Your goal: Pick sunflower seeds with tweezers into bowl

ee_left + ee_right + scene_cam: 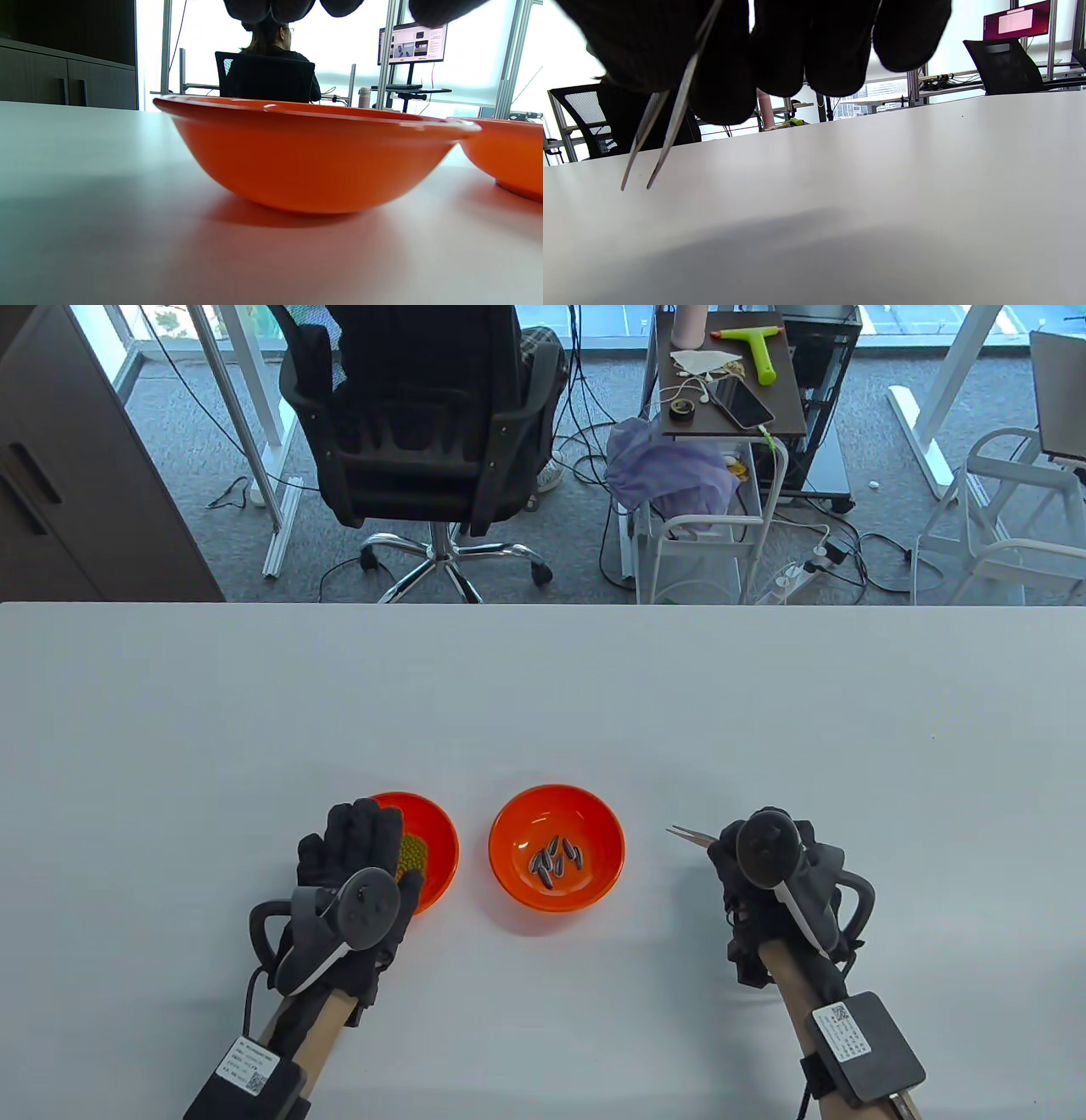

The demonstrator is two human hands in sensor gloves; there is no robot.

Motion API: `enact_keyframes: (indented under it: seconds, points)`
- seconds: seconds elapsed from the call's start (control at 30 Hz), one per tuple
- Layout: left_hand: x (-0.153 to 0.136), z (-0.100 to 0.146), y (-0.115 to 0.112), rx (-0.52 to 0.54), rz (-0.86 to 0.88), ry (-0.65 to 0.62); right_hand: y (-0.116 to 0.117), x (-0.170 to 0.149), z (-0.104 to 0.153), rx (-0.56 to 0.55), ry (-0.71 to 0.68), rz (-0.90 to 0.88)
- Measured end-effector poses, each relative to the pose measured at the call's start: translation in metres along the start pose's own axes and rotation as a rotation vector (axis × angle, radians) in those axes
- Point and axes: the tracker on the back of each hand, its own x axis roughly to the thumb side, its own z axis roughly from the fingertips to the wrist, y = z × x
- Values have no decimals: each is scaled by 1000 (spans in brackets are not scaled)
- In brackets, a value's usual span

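**Tweezers held right of the seed bowl**

Table view: I see my right hand [776, 874] gripping thin metal tweezers [689, 836], tips toward the glossy orange bowl [556, 848] holding striped sunflower seeds [556, 862]. Left hand [356, 861] lies flat, fingers extended, over a second orange bowl [437, 848].

Left wrist view: smooth rounded bowl wall [314, 165].

Right wrist view: 2 tweezer tips [649, 169] slightly apart, above the matte table [882, 190].

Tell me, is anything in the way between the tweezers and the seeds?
Nothing visible is. The right hand holds the tweezers over bare table, tips apart, pointing toward the bowl of sunflower seeds.
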Motion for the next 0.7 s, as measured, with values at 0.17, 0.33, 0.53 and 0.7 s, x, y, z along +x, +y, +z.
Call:
enact_keyframes:
  seconds: [0.17, 0.33, 0.53, 0.7]
  points:
    - [-2, 0, -1, -14, 9, 5, 11, 3, 1, 27, -31, 98]
    - [-5, 0, -2, -21, 3, 21, 19, 13, 1, 72, -60, 213]
    - [-6, -1, -3, -23, 0, 27, 27, 18, 2, 165, -78, 285]
    - [-5, -1, -4, -34, 6, 26, 32, 19, 3, 192, -79, 330]
